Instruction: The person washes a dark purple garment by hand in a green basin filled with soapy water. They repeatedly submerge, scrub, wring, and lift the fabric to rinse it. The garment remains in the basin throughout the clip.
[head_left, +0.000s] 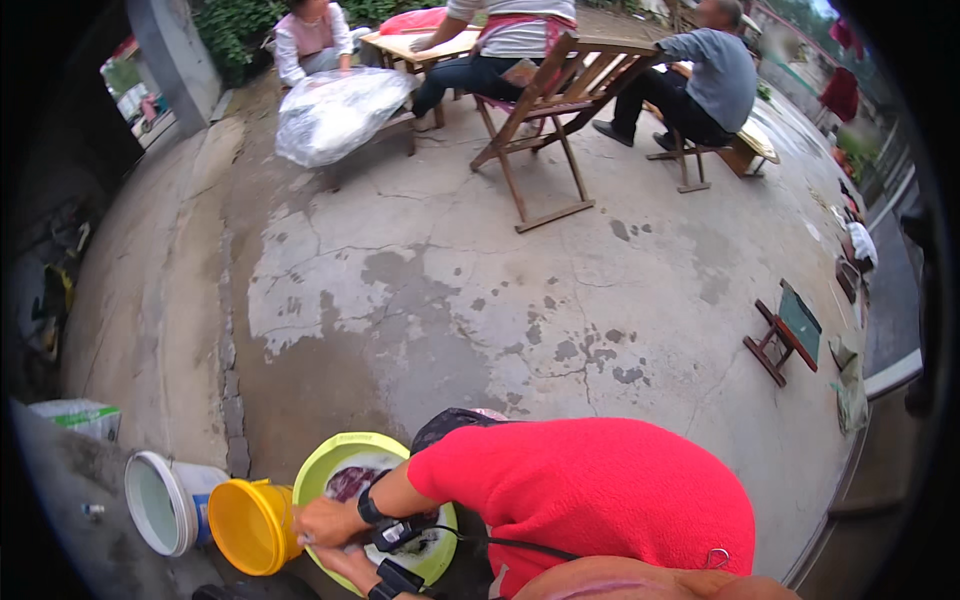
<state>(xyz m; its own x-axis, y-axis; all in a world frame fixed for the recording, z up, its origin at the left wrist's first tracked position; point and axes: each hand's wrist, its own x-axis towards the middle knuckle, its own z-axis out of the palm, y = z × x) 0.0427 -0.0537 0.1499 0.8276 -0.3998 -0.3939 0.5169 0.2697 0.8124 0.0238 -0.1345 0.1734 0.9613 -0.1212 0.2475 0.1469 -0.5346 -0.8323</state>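
Observation:
A lime-green plastic basin (330, 459) stands on the floor, with suds and a dark maroon patterned cloth (349, 482) in it. Over the basin's near rim my right hand (328, 520) is curled, knuckles up. Just below it, my left hand (351, 564) lies close beside or against it. A small pale patch shows at the fingers, too blurred to name; whether either hand grips something is hidden. Both wrists carry black straps with devices, and a black cable (517, 541) runs from one across the basin towards my body.
A yellow bucket (251, 525) and a white bucket (161, 502) stand beside the basin. Across cracked, partly wet concrete (450, 322), people sit around a wooden table (390, 46). A folding wooden chair (551, 127) and a small folding stool (787, 330) stand farther off.

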